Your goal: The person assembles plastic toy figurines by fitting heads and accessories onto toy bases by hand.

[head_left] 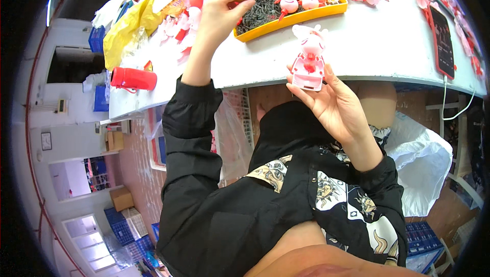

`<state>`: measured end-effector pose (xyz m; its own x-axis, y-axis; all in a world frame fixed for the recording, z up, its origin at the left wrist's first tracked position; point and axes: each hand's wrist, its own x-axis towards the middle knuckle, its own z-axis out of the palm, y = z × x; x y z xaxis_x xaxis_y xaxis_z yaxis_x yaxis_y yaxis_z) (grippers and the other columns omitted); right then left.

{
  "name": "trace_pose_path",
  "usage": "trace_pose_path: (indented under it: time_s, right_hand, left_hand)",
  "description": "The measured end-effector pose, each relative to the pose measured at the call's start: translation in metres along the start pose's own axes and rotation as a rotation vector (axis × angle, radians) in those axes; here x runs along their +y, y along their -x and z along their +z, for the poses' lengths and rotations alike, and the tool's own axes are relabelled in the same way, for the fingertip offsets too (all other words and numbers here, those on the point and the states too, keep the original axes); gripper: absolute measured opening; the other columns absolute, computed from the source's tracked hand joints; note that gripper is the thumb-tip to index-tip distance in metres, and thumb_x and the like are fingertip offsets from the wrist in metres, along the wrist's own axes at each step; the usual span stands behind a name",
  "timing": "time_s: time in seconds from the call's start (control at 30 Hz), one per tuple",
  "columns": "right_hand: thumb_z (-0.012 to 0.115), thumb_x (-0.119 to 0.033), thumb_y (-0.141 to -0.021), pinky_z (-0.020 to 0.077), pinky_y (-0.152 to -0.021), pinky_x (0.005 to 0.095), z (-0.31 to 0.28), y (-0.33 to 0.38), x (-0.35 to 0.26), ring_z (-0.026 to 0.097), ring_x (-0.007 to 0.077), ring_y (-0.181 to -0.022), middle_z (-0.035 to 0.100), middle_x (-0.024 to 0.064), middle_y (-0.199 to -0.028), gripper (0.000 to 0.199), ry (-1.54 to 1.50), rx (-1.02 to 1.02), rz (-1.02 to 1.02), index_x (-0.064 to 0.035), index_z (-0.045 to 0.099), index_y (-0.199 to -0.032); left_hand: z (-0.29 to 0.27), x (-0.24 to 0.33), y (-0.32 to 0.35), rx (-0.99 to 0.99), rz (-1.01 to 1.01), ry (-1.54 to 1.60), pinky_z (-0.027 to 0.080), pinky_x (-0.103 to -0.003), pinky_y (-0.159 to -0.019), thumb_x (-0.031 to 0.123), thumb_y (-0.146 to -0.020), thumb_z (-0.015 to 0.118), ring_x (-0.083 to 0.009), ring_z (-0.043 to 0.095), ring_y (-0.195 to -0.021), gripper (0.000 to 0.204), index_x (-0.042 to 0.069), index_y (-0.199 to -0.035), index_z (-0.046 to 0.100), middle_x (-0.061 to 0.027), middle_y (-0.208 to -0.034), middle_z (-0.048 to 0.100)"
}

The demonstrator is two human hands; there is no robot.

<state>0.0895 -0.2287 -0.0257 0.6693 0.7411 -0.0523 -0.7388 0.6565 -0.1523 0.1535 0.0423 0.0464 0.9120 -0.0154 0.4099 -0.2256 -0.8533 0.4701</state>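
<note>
Her right hand point(334, 101) holds a pink pig toy point(310, 57) upright at the white table point(377, 42) edge, fingers curled round its base. The left hand point(222, 14) reaches the yellow tray point(286, 21), fingers pinched over dark screws point(263, 9).

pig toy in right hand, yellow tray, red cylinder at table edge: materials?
Pig toy: looks like moulded plastic, glossy pink and red, hard seams; held in the right hand.
Yellow tray: likely rigid plastic, smooth, thin uniform rim.
Red cylinder: smooth with sheen, plastic or coated metal; cannot tell which.
</note>
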Motion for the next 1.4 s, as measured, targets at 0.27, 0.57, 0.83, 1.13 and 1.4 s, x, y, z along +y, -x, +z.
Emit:
trace_pose_path:
  time_s: [0.27, 0.57, 0.83, 1.13, 1.4]
  right_hand:
    - [0.045, -0.026, -0.101, 0.0437, -0.105, 0.0464, -0.002, 0.000, -0.003, 0.051, 0.0346, -0.122, 0.048, 0.0254, -0.132, 0.050, 0.046, 0.029, -0.008, 0.0035, 0.031, -0.139]
    - [0.045, -0.027, -0.101, 0.0445, -0.104, 0.0452, -0.004, -0.005, -0.003, 0.052, 0.0334, -0.120, 0.050, 0.0239, -0.131, 0.049, 0.057, 0.054, 0.005, 0.0040, 0.033, -0.137]
    - [0.044, -0.026, -0.101, 0.0428, -0.105, 0.0456, -0.004, -0.003, -0.004, 0.051, 0.0331, -0.121, 0.049, 0.0244, -0.132, 0.049, 0.060, 0.054, -0.010, 0.0042, 0.031, -0.138]
    - [0.051, -0.025, -0.099, 0.0459, -0.102, 0.0465, -0.004, -0.006, -0.004, 0.055, 0.0276, -0.117, 0.054, 0.0136, -0.127, 0.041, 0.058, 0.050, -0.021, 0.0005, 0.045, -0.130]
    - [0.048, -0.026, -0.099, 0.0450, -0.103, 0.0462, -0.001, -0.004, -0.002, 0.053, 0.0302, -0.119, 0.052, 0.0193, -0.128, 0.045, 0.067, 0.042, -0.023, 0.0029, 0.040, -0.133]
  left_hand:
    - [0.040, 0.001, -0.023, -0.146, -0.101, -0.192, 0.050, -0.027, -0.073, 0.022, -0.081, 0.073, -0.0177, 0.066, -0.079, 0.022, 0.006, -0.096, 0.074, -0.0105, -0.088, 0.068]
    - [0.036, -0.007, -0.019, 0.062, 0.001, -0.017, 0.051, -0.023, -0.072, 0.012, -0.084, 0.068, -0.0099, 0.065, -0.076, 0.018, 0.005, -0.100, 0.071, -0.0046, -0.090, 0.071]
    - [0.036, 0.029, -0.021, -0.150, 0.010, -0.031, 0.050, -0.023, -0.080, 0.009, -0.087, 0.064, -0.0112, 0.065, -0.086, 0.024, 0.005, -0.110, 0.068, -0.0063, -0.095, 0.070]
    - [0.040, 0.064, -0.023, -0.090, 0.147, -0.174, 0.049, -0.038, -0.080, 0.022, -0.079, 0.068, -0.0341, 0.061, -0.090, 0.028, 0.003, -0.100, 0.069, -0.0189, -0.100, 0.057]
    - [0.042, 0.022, -0.019, 0.031, 0.244, -0.234, 0.052, -0.033, -0.078, 0.027, -0.080, 0.073, -0.0234, 0.065, -0.084, 0.033, 0.010, -0.108, 0.070, -0.0117, -0.093, 0.062]
